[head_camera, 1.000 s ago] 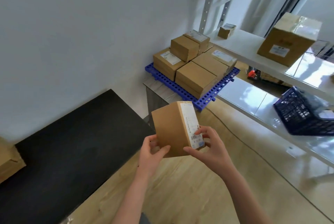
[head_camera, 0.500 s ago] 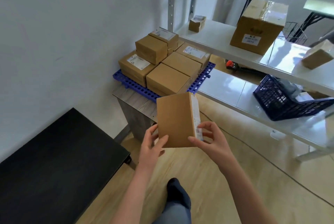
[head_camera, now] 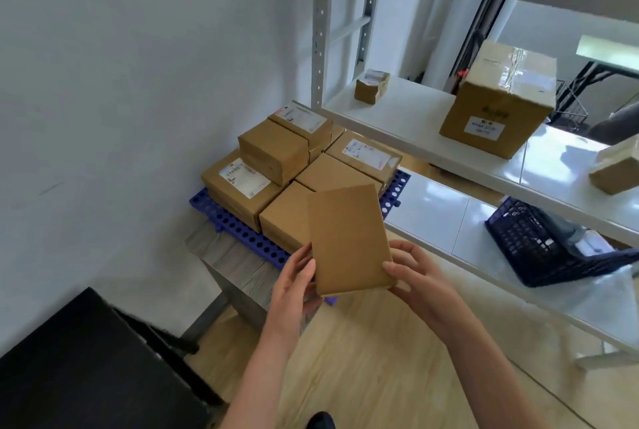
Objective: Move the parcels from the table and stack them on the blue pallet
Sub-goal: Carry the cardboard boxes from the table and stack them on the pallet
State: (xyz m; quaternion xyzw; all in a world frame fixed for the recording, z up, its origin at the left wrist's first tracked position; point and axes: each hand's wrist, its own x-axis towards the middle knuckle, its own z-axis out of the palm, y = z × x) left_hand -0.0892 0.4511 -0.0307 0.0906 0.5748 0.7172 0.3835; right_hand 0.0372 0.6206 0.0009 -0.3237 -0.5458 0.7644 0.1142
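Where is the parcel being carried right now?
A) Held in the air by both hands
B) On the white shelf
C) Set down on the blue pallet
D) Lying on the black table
A: the left hand and right hand grip the parcel by its sides, and it is not yet set on the blue pallet.

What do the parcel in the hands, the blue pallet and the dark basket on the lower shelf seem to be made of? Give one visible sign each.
The parcel: brown cardboard, matte, with crisp folded edges.
The blue pallet: probably moulded plastic, even colour, regular round holes.
The basket: likely plastic too, dark lattice walls; metal cannot be excluded.
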